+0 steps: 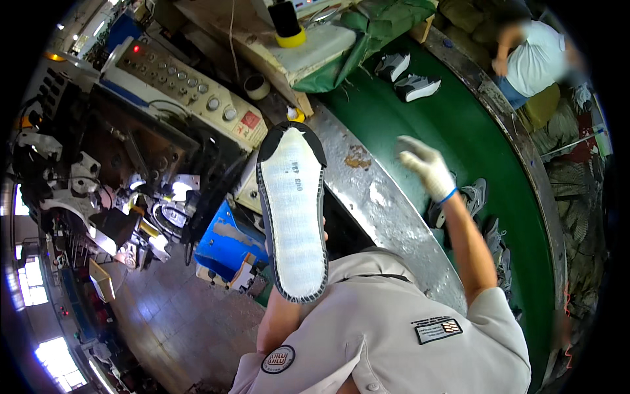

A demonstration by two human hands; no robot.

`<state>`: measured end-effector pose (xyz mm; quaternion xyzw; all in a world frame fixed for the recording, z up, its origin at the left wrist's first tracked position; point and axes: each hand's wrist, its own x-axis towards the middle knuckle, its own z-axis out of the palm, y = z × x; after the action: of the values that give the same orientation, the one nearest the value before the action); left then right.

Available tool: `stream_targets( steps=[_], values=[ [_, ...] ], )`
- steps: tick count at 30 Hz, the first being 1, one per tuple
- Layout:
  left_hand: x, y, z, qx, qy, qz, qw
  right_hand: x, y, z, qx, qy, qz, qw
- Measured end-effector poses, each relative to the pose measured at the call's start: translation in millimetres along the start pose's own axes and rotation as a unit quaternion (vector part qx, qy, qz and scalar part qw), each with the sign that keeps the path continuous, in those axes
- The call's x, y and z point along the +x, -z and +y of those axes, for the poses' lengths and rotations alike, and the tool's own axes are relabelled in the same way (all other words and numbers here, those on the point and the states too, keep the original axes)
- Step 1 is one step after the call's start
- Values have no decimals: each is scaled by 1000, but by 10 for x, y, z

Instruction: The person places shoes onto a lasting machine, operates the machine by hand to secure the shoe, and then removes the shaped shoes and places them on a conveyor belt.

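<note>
A shoe upper point(293, 217) is held up in front of my body, its white, stitched-edge underside facing me and its black end pointing away. Behind it is my left hand point(325, 227), mostly hidden, with only some fingertips showing along the shoe's right edge. My right hand point(428, 169), in a white glove with a blue cuff, is raised over the green conveyor belt point(387, 125). Its fingers are stretched out and nothing is in them. A pair of dark grey and white shoes point(418, 87) lies on the belt beyond that hand.
On the left stands a machine with a button-covered control panel point(177, 82) and a blue housing point(230, 240). A metal ledge point(367, 190) runs beside the belt. More grey shoes point(474, 196) lie behind my right forearm. Another person point(535, 59) works across the belt.
</note>
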<state>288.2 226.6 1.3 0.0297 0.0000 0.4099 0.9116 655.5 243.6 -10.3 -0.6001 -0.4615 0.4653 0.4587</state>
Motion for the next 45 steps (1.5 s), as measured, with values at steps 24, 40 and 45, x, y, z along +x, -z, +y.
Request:
stream_targets(
  steps=[24,40,45],
  values=[
    [883,230,-632,-150,221,39,963,85,-816,-641,669,-92,-56,735],
    [1454,191,-1229,72,227,198,951,-21,-46,-89,691,-47,121,711],
    [1611,697,-1319,329,278,267,862,-49,468,780,608,-58,265,746]
  ],
)
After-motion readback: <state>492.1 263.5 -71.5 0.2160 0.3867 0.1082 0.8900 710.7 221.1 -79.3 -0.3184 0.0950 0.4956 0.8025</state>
